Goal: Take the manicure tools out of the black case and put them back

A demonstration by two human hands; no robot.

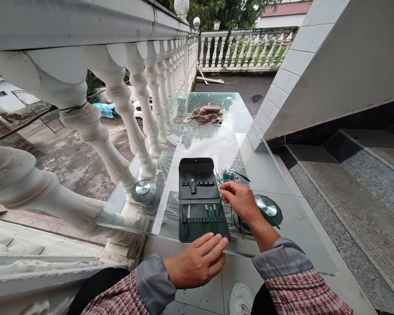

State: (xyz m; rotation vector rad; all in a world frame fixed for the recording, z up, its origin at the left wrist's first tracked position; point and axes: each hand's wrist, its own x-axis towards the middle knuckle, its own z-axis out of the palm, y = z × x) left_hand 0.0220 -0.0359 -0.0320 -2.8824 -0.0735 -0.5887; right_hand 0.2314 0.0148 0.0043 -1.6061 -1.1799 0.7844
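A dark green manicure case (203, 234) lies unfolded on the glass table, with several slim green-handled tools (211, 212) upright in its elastic loops. The black upper flap (196, 166) has more loops that hold nothing. My left hand (197, 262) lies flat with fingers stretched over the case's front edge. My right hand (238, 197) is closed in a pinch at the case's right side, on a slim green manicure tool (220, 206) mostly hidden by the fingers. Beyond it are several nail clippers (228, 176) and green-handled nippers (239, 174).
The glass tabletop (170, 221) rests on round metal-capped supports (143, 188). A crumpled brown cloth (206, 114) lies at its far end. More green tools (269, 218) lie right of my right wrist. A white balustrade (98, 127) runs along the left; stone steps (354, 175) are on the right.
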